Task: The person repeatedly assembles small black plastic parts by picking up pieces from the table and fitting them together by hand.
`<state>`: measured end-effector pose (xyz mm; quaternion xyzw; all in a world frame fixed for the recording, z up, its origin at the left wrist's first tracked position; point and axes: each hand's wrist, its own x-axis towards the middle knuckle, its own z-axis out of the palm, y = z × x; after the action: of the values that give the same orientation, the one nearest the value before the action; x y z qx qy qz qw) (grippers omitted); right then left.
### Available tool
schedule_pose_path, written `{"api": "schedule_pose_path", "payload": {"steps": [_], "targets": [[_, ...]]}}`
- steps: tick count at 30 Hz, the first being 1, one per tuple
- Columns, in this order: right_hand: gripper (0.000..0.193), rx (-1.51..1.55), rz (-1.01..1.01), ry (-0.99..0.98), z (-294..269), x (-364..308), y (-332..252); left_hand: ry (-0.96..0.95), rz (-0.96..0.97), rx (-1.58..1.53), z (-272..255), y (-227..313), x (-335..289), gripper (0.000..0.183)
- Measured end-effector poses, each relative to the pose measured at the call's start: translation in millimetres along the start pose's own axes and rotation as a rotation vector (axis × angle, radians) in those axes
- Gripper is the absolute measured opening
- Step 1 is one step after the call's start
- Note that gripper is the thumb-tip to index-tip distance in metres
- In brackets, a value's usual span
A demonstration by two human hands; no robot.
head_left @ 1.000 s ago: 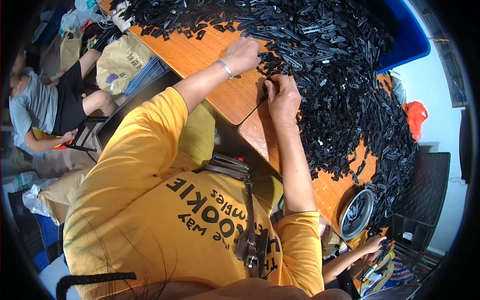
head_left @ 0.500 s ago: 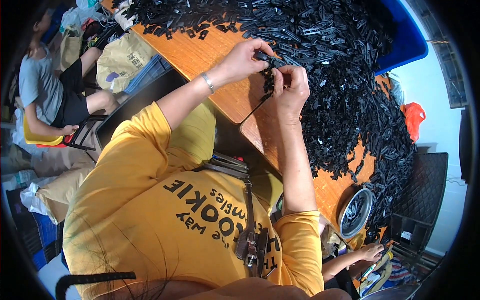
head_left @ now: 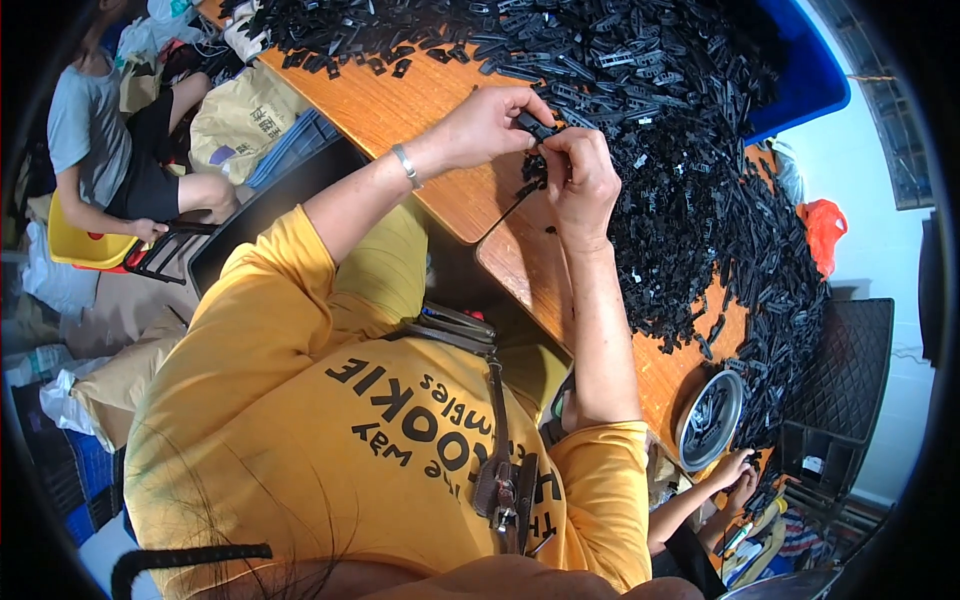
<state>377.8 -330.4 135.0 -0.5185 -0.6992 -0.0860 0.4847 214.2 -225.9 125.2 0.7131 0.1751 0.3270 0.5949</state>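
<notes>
Between my two hands is a small black plastic part [head_left: 533, 124], held just above the wooden table [head_left: 420, 105]. The thumb and fingers of my left hand [head_left: 485, 128], which has a silver band at the wrist, pinch one end of it. At the other end, my right hand [head_left: 583, 188] is closed in a pinch against the part; its fingertips hide what lies between them. A wide heap of small black plastic pieces [head_left: 665, 190] begins right beside my right hand. Longer black clip-like parts [head_left: 620, 60] are piled farther back.
A blue bin [head_left: 800, 90] stands at the far right. Nearer on the right, a metal bowl [head_left: 711, 420] holds black parts. Another person's hands [head_left: 735, 478] work beside it. At the left a person in grey [head_left: 95, 135] sits near a paper sack [head_left: 245, 125].
My hands stay together on the black part, with the left one slightly lower and turned. The other person's hands at the lower right have risen toward the bowl and moved apart.
</notes>
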Motion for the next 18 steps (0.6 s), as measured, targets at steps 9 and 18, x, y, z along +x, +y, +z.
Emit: {"api": "schedule_pose_path", "payload": {"steps": [9, 18], "targets": [[0.014, -0.015, -0.008, -0.173, -6.9, -6.5, 0.7, -0.04, -0.111, 0.014, -4.8, 1.4, -15.6, 0.029], [0.034, 0.135, 0.61, -0.37, 19.1, -19.6, -16.1, 0.034, -0.092, 0.157, -6.8, 1.8, -59.9, 0.019]]}}
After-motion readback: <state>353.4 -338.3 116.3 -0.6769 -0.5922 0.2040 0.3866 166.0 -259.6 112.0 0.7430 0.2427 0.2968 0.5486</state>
